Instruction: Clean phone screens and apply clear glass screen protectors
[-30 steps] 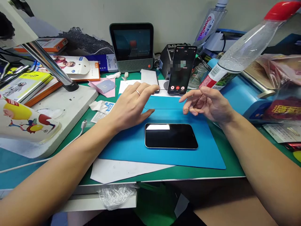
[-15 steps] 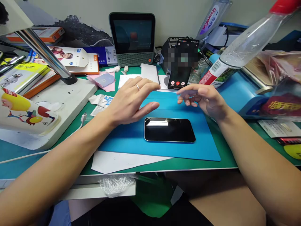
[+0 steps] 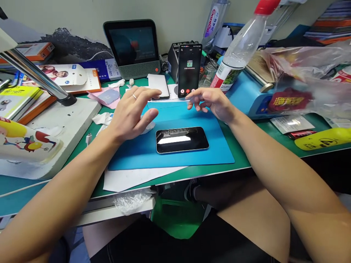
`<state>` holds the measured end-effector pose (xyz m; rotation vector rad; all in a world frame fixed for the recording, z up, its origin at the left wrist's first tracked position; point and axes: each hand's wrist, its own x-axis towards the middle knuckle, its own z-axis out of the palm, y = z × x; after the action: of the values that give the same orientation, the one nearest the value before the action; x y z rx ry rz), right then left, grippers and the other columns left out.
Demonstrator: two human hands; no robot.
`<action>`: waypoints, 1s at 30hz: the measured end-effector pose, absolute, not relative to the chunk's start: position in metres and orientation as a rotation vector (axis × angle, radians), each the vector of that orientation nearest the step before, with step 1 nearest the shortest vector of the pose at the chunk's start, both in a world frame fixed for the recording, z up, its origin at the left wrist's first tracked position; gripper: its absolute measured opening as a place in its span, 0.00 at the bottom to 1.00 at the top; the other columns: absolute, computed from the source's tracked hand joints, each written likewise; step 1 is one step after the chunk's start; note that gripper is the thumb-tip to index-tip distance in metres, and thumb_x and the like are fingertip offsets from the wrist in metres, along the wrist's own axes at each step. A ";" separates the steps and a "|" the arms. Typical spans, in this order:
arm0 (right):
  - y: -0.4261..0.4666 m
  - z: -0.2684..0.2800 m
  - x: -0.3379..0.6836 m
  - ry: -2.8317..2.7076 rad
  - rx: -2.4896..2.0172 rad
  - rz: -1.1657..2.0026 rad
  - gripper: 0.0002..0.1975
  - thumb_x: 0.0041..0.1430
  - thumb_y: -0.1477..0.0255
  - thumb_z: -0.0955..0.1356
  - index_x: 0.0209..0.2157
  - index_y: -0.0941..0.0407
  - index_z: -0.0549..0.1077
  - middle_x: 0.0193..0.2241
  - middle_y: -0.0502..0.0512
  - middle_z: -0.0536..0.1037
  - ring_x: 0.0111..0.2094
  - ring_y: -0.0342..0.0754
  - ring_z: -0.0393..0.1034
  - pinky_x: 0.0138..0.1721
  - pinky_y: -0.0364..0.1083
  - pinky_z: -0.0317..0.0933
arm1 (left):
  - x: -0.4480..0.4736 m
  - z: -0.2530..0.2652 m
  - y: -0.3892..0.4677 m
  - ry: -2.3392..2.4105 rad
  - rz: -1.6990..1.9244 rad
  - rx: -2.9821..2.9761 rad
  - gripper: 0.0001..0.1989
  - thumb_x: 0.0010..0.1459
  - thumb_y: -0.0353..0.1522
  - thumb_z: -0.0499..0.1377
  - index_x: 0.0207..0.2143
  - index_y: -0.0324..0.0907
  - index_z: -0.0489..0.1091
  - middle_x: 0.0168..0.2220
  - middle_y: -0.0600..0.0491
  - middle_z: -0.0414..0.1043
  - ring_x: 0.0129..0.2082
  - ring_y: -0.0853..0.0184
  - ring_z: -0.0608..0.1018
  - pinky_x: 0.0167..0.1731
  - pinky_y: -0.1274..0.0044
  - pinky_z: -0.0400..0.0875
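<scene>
A phone [image 3: 182,140] with a black, shiny screen lies face up and sideways on the blue mat [image 3: 214,155], reflecting a bright white strip. My left hand [image 3: 134,111], with a ring on one finger, hovers palm down to the phone's upper left. Its fingers are stretched out and the thumb stands apart. Beyond the phone's right end, my right hand [image 3: 210,102] is raised with its fingers curled. Something thin and see-through seems to be at its fingertips, too faint to make out. Neither hand touches the phone.
Behind the mat stand an upright phone [image 3: 189,69] on a call screen and a smart display [image 3: 133,47]. A red-capped bottle [image 3: 238,47] leans at the right by a blue machine [image 3: 241,96]. A lamp base [image 3: 74,128] and white cup [image 3: 27,142] are left.
The camera view has turned right and shifted, so the desk things sit further left. Both hands keep nearly the same pose over the mat. The phone still lies on it.
</scene>
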<state>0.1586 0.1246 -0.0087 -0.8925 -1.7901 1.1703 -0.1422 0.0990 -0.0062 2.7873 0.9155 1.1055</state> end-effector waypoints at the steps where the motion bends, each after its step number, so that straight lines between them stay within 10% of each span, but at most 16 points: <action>1: 0.124 -0.008 0.158 -1.793 -0.895 1.166 0.23 0.58 0.53 0.68 0.40 0.59 0.80 0.29 0.56 0.81 0.25 0.44 0.67 0.19 0.43 0.50 | -0.143 -0.006 0.099 0.917 1.097 2.786 0.25 0.72 0.48 0.44 0.59 0.44 0.66 0.53 0.43 0.74 0.51 0.52 0.75 0.54 0.59 0.66; 30: 0.127 -0.012 0.159 -1.872 -0.846 1.146 0.26 0.57 0.51 0.69 0.43 0.58 0.80 0.33 0.56 0.82 0.27 0.43 0.67 0.20 0.42 0.52 | -0.142 -0.008 0.101 0.884 0.882 2.829 0.33 0.73 0.48 0.34 0.61 0.41 0.68 0.56 0.43 0.71 0.54 0.52 0.73 0.55 0.60 0.65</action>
<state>0.1586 0.1274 -0.0122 -0.8458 -1.8715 1.1463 -0.1421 0.1006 -0.0080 2.8293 0.8839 0.8819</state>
